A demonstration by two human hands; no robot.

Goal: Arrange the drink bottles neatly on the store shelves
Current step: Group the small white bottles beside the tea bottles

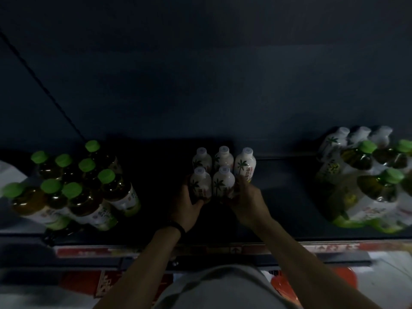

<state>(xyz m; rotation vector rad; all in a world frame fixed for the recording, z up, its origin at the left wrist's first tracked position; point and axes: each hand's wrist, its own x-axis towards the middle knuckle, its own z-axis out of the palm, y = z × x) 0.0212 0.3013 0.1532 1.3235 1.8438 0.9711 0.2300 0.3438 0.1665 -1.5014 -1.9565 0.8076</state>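
The head view is dim and looks down on a dark shelf [289,197], where five white bottles [223,168] with palm-tree labels stand upright near its middle, three in the back row and two in front, packed close together. Both bare forearms reach forward from the bottom of the frame and converge on the front row. The left hand [189,204], with a black wristband [176,226] at the wrist, has its fingers curled round the lower body of the front-left bottle [200,181]. The right hand [247,201] comes in from the other side, its fingers wrapped round the base of the front-right bottle [223,182]; whether it also touches the back-right bottle is too dark to tell. Well apart to the left stands a cluster of green-capped bottles [73,188] holding a dark drink. At the far right sit shrink-wrapped packs [367,181] of both kinds. A red strip [223,249] runs along the shelf's front edge.
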